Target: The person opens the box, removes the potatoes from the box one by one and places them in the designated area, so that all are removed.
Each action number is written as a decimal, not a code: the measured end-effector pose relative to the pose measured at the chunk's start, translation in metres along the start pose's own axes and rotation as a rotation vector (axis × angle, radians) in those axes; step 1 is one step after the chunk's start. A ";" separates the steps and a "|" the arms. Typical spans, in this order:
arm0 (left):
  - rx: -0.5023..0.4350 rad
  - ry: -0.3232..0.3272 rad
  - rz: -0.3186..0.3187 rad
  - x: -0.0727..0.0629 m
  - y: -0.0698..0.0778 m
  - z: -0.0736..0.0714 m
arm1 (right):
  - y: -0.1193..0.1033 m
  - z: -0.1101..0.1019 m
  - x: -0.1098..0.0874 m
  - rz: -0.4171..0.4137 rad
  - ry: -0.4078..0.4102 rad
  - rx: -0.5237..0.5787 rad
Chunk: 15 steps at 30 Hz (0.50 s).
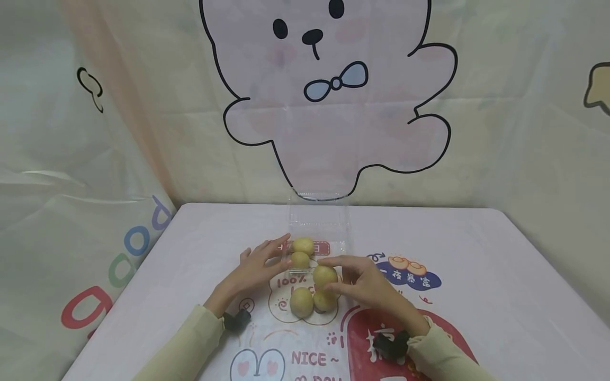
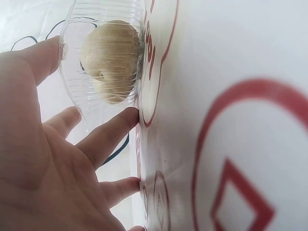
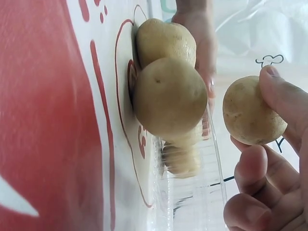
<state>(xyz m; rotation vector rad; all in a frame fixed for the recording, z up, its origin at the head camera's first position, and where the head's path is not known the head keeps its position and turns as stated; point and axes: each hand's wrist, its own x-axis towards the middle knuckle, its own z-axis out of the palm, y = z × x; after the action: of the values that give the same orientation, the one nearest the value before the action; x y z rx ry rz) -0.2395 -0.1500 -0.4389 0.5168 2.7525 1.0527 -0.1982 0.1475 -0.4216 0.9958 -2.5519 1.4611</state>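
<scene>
A clear plastic box with its lid raised at the back stands mid-table. Inside are two potatoes, a farther one and a nearer one. My left hand has its fingers spread at the box's left side; in the left wrist view the thumb touches the rim. Between thumb and fingers, my right hand pinches another potato, raised near the box's front right corner. Two more potatoes lie on the table before the box, one left and one right.
The white table carries printed drawings and lettering, with a large red print under the right wrist. A cloth backdrop with a cartoon bear hangs behind the table edge. Black straps sit on both wrists.
</scene>
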 end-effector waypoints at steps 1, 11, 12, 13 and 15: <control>0.002 0.000 -0.002 0.000 0.000 0.000 | 0.000 0.000 0.000 -0.001 -0.003 0.005; 0.006 0.003 0.001 0.000 0.001 -0.001 | -0.005 0.006 0.000 -0.008 -0.055 0.110; 0.006 0.003 0.000 0.000 0.001 -0.001 | -0.005 0.007 0.000 -0.016 -0.059 0.118; 0.006 0.004 0.002 0.000 0.001 -0.001 | -0.006 0.008 0.000 -0.029 -0.062 0.128; 0.009 0.003 0.002 0.000 0.000 0.000 | -0.007 0.009 0.000 -0.056 -0.068 0.147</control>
<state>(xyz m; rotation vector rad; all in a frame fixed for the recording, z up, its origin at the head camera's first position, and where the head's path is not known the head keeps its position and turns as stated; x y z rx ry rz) -0.2397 -0.1503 -0.4390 0.5191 2.7606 1.0433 -0.1916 0.1380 -0.4217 1.1448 -2.4690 1.6476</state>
